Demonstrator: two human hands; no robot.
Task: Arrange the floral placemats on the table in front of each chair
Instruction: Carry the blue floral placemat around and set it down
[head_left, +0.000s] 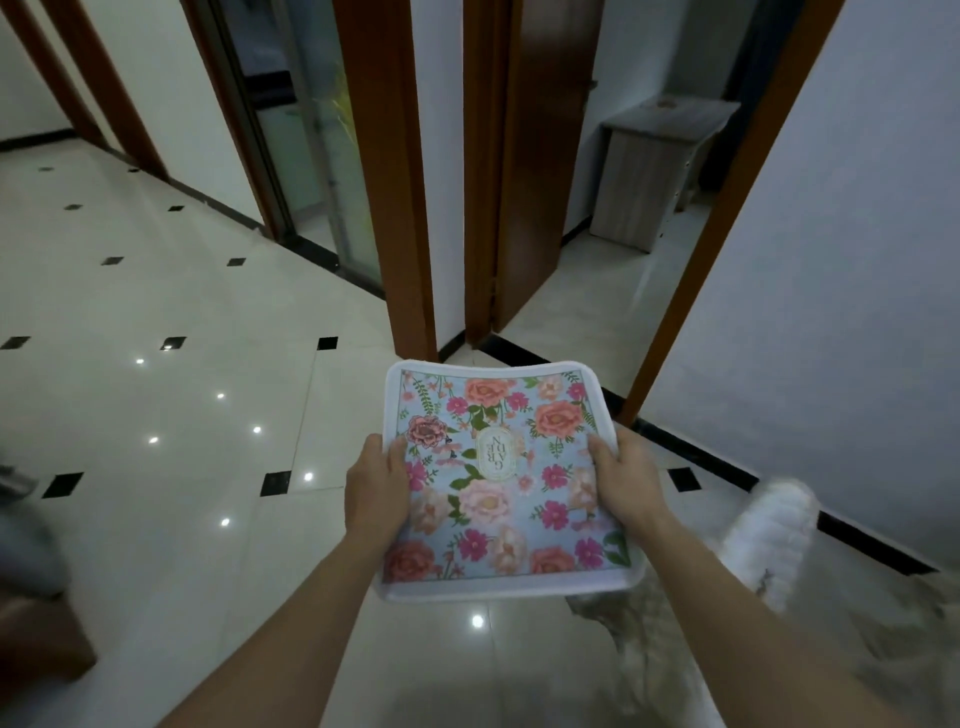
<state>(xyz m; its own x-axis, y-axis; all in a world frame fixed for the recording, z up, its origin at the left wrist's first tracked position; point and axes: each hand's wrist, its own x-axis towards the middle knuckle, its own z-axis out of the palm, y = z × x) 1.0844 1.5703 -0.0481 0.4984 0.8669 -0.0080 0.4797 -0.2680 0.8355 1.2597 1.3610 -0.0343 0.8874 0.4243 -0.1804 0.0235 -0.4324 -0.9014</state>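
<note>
- The floral placemat (498, 483) sat at lower centre of the frame, held flat above the tiled floor (156, 364).
- The left hand (376, 488) gripped its left edge, thumb on top.
- The right hand (626, 480) clasped its right edge likewise.

Two bare forearms are extended forward from the bottom edge, converging toward the centre. The left hand (376, 491) and the right hand (626, 480) are closed on opposite side edges of a floral placemat (498, 488), thumbs laid on top.
</note>
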